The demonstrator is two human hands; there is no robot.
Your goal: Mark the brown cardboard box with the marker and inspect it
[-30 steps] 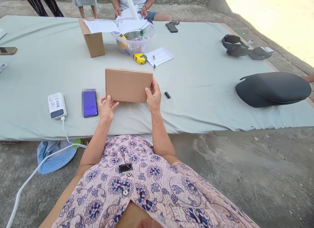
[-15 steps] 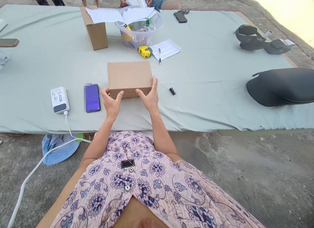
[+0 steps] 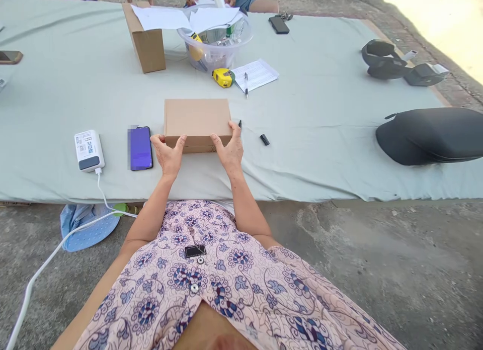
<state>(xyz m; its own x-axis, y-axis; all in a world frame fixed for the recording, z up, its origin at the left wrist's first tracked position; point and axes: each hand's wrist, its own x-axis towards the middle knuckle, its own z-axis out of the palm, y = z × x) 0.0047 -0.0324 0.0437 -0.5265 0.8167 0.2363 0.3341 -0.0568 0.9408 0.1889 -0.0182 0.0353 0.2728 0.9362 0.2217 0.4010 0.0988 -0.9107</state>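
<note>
Flat cardboard box [image 3: 196,119] on cloth [image 3: 320,128], w/ both hands at near edge.
L hand [image 3: 168,154] & R hand [image 3: 228,150] open, fingers touching it, no clamp. Prob light, stiff; take by short ends. Phone [image 3: 140,148] just left.

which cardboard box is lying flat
The closed box between both hands lies flat; the far box beside the plastic bowl stands upright with papers on it.

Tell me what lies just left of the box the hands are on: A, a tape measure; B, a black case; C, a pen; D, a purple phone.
D: the purple phone lies flat on the sheet just left of the box.
</note>
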